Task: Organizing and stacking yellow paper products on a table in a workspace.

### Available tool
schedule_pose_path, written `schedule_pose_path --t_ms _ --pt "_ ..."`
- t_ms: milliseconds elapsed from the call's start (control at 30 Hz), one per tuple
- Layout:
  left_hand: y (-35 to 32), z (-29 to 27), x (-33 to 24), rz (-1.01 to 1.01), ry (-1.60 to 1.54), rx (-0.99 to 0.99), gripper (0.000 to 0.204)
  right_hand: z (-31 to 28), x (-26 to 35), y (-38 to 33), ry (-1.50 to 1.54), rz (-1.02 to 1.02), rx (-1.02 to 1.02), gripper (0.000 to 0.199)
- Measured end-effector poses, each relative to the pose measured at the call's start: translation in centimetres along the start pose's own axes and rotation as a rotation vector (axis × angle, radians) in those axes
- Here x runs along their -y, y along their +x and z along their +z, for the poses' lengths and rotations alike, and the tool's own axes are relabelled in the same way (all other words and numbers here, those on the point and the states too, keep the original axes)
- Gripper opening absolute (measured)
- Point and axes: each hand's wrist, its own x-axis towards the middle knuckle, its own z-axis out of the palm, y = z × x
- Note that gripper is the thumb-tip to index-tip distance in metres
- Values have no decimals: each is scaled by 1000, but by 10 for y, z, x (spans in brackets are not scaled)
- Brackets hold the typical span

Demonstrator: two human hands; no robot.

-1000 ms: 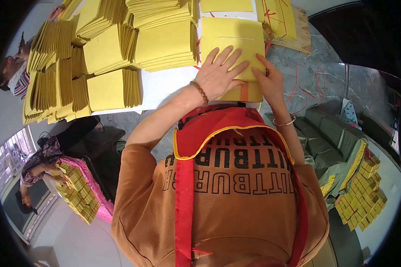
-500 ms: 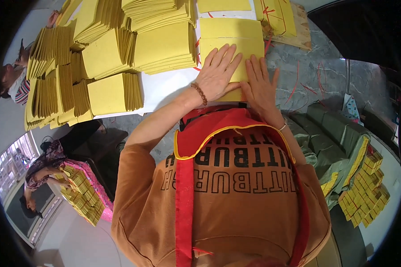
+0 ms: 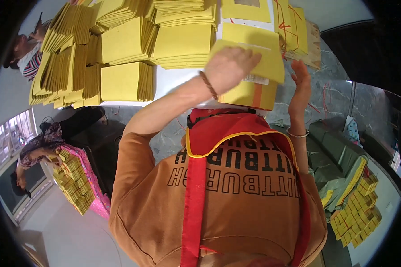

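Observation:
My left hand point(image 3: 233, 69), with a brown beaded bracelet on its wrist, lies over a sheet of yellow paper point(image 3: 272, 62) at the table's near edge. Its fingers are bent and smeared by motion, so whether they grip the sheet is unclear. The sheet sits askew on another yellow piece point(image 3: 240, 94) that carries an orange strip, and a bit of white printed paper shows between them. My right hand point(image 3: 300, 84) is raised just right of the sheet, apart from it, fingers stretched and holding nothing.
Stacks of folded yellow paper point(image 3: 182, 42) cover the table's left side. Yellow bundles tied with red string point(image 3: 294, 29) lie on a wooden board point(image 3: 314, 44) at far right. Two other people work at left, one by a pink-edged container point(image 3: 91, 182) of yellow bundles. Green seating point(image 3: 327, 142) stands at right.
My right hand has lifted off the paper and moved right. My left hand has shifted right across it, and the top sheet is now skewed, exposing the orange strip beneath.

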Motion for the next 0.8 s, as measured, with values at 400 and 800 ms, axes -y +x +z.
schedule_pose_path --t_ms 400,800 --pt "-100 -2 101 -379 326 183 57 16 -1 -12 -104 2 106 34" --pt "-120 24 109 -487 226 322 69 17 -24 -12 -161 -12 139 24"
